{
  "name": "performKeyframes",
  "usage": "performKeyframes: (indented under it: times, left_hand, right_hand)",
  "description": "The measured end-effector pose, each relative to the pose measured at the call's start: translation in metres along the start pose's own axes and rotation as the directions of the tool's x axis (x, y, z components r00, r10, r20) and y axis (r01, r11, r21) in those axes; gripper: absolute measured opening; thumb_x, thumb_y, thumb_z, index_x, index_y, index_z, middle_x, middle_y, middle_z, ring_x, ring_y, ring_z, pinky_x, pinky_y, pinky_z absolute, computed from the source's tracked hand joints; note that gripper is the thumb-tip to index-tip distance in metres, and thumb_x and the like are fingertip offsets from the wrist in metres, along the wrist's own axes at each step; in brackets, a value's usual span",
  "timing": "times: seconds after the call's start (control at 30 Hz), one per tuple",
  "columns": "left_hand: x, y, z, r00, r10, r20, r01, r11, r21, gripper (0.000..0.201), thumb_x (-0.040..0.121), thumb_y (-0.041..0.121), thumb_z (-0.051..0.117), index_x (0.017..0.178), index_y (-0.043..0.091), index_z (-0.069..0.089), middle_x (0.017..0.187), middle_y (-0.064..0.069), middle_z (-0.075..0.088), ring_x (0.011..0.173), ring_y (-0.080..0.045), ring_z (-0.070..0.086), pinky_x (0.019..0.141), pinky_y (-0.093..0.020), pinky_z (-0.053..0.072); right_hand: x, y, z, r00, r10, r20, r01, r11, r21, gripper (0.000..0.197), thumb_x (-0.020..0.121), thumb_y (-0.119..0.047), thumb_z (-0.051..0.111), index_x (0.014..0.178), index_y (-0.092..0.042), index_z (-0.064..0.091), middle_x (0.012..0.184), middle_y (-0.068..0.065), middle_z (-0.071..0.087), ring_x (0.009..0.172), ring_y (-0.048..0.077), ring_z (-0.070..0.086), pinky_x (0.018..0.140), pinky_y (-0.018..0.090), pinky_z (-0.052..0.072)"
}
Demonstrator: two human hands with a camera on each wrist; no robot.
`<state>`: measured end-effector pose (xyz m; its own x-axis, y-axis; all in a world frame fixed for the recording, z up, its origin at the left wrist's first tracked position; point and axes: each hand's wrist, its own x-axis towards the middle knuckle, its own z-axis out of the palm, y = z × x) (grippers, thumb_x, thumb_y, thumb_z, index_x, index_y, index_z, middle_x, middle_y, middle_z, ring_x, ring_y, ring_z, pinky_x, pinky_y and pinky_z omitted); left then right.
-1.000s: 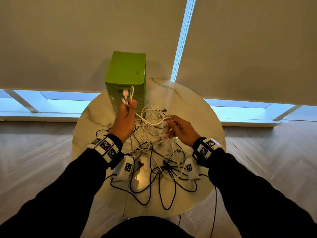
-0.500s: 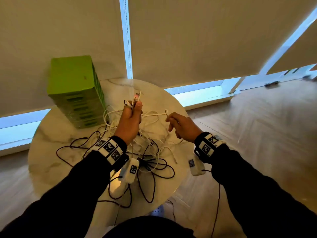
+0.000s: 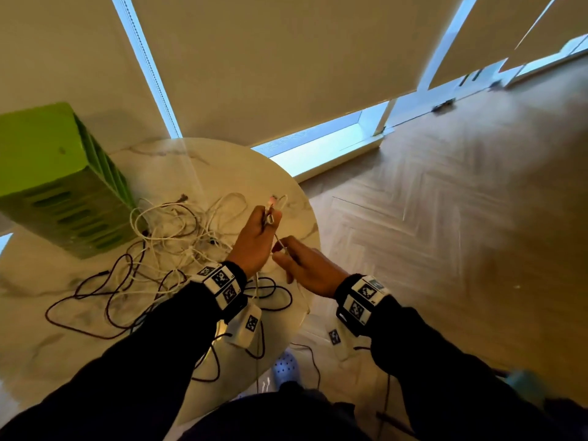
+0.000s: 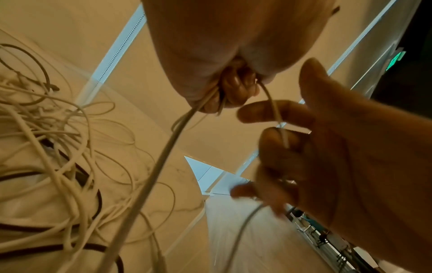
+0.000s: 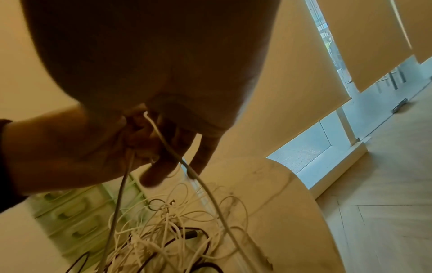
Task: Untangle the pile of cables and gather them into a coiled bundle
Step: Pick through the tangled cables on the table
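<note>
1. the left hand [image 3: 254, 240] was raised above the round marble-patterned surface [image 3: 191, 160], its grip closed in a fist round several thin white cable ends [image 3: 273, 214], the plugs poking up past the knuckles.
2. the right hand [image 3: 307, 268] sat just beside it, lower and nearer the person, thumb and forefinger pinching a single thin white cable [image 4: 275, 114] that ran the short way up into the left fist; the other fingers [image 4: 250, 190] hung loosely curled.
3. the span between the two grips lay roughly along a line from the right hand up and away to the left hand, short and nearly taut.
4. the tangled pile of white and dark cables [image 3: 165, 249] lay on the surface to the left of both hands, just in front of the green slotted plastic box [image 3: 63, 186]; white strands trailed down from the left fist into it.
5. judgement: the pile lay nearer the left hand, but that hand was occupied as anchor, so the right hand seemed the one free to slide down its strand and draw slack away from the pile, toward the surface edge.
6. risk, as i judged it: pulling across the heap could tighten the knots.
</note>
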<state>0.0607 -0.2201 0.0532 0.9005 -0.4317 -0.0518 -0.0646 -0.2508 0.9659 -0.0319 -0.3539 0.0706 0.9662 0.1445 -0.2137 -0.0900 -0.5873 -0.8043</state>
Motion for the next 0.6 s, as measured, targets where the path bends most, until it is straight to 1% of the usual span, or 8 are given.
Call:
performKeyframes:
  times: [0.1, 0.17, 0.23, 0.3, 0.37, 0.43, 0.53, 0.6]
  left_hand:
    - [0.004, 0.002, -0.011, 0.996, -0.045, -0.073, 0.037, 0.993, -0.108, 0.03, 0.108, 0.042, 0.036, 0.097, 0.018, 0.051, 0.072, 0.005, 0.042, 0.058, -0.004, 0.039, 0.06, -0.026, 0.039]
    - [0.006, 0.007, -0.024, 0.992, -0.066, -0.11, 0.037, 0.968, -0.248, 0.031, 0.109, 0.037, 0.033, 0.099, 0.015, 0.052, 0.071, 0.005, 0.039, 0.055, -0.002, 0.036, 0.054, -0.019, 0.036]
    - [0.006, 0.011, -0.037, 0.992, -0.077, -0.105, 0.032, 0.925, -0.378, 0.032, 0.11, 0.033, 0.03, 0.096, 0.014, 0.051, 0.067, 0.006, 0.036, 0.052, -0.004, 0.03, 0.05, -0.018, 0.029]
    - [0.005, 0.011, -0.046, 0.996, -0.083, -0.045, 0.054, 0.889, -0.455, 0.033, 0.111, 0.033, 0.03, 0.091, 0.016, 0.05, 0.062, 0.009, 0.037, 0.053, -0.007, 0.028, 0.05, -0.02, 0.024]
    - [0.002, 0.009, -0.051, 0.998, -0.069, 0.006, 0.064, 0.887, -0.458, 0.033, 0.111, 0.032, 0.03, 0.089, 0.018, 0.05, 0.061, 0.009, 0.04, 0.056, -0.01, 0.029, 0.053, -0.024, 0.022]
    - [0.0, 0.005, -0.053, 0.998, -0.048, 0.035, 0.058, 0.904, -0.425, 0.033, 0.111, 0.034, 0.029, 0.089, 0.02, 0.05, 0.063, 0.008, 0.043, 0.058, -0.01, 0.032, 0.055, -0.026, 0.022]
    - [-0.004, 0.003, -0.056, 0.999, -0.033, 0.018, 0.037, 0.933, -0.357, 0.034, 0.11, 0.037, 0.03, 0.088, 0.022, 0.05, 0.066, 0.006, 0.046, 0.06, -0.01, 0.036, 0.057, -0.026, 0.027]
    - [-0.007, 0.006, -0.062, 0.999, -0.02, -0.031, 0.011, 0.964, -0.265, 0.034, 0.11, 0.039, 0.029, 0.091, 0.021, 0.05, 0.072, 0.006, 0.05, 0.063, -0.008, 0.039, 0.059, -0.024, 0.032]
  right_hand:
    - [0.0, 0.018, -0.011, 0.981, 0.052, -0.186, -0.056, 0.998, -0.021, 0.031, 0.108, -0.041, 0.031, 0.098, -0.019, 0.051, 0.075, -0.005, 0.056, 0.067, 0.014, 0.056, 0.069, 0.035, 0.05]
    - [-0.003, 0.044, -0.025, 0.968, 0.148, -0.203, -0.172, 0.979, -0.108, 0.03, 0.108, -0.038, 0.033, 0.093, -0.022, 0.053, 0.074, -0.004, 0.057, 0.068, 0.018, 0.059, 0.066, 0.03, 0.047]
    - [-0.005, 0.073, -0.033, 0.934, 0.351, -0.071, -0.358, 0.902, -0.24, 0.022, 0.107, -0.029, 0.04, 0.103, -0.018, 0.058, 0.086, -0.004, 0.062, 0.087, 0.024, 0.065, 0.067, 0.021, 0.045]
    - [-0.005, 0.086, -0.033, 0.848, 0.528, 0.041, -0.485, 0.805, -0.342, 0.036, 0.102, -0.03, 0.052, 0.135, -0.015, 0.05, 0.124, 0.007, 0.06, 0.118, 0.027, 0.058, 0.087, 0.022, 0.048]
    - [0.005, 0.078, -0.026, 0.899, 0.435, 0.054, -0.39, 0.851, -0.352, 0.079, 0.093, -0.033, 0.064, 0.156, -0.017, 0.019, 0.16, 0.012, 0.026, 0.146, 0.028, 0.03, 0.116, 0.038, 0.033]
    - [0.021, 0.047, -0.015, 0.977, 0.211, 0.021, -0.194, 0.932, -0.307, 0.093, 0.089, -0.033, 0.068, 0.159, -0.021, 0.008, 0.167, 0.006, 0.01, 0.153, 0.025, 0.014, 0.123, 0.046, 0.019]
    - [0.044, 0.002, 0.006, 0.996, -0.014, 0.085, 0.032, 0.976, -0.214, 0.077, 0.096, -0.035, 0.061, 0.158, -0.02, 0.017, 0.157, 0.005, 0.04, 0.144, 0.021, 0.036, 0.12, 0.043, 0.026]
    - [0.052, -0.018, 0.016, 0.996, -0.048, 0.077, 0.055, 0.994, -0.089, 0.059, 0.102, -0.034, 0.054, 0.151, -0.014, 0.029, 0.12, 0.007, 0.067, 0.113, 0.02, 0.061, 0.1, 0.038, 0.047]
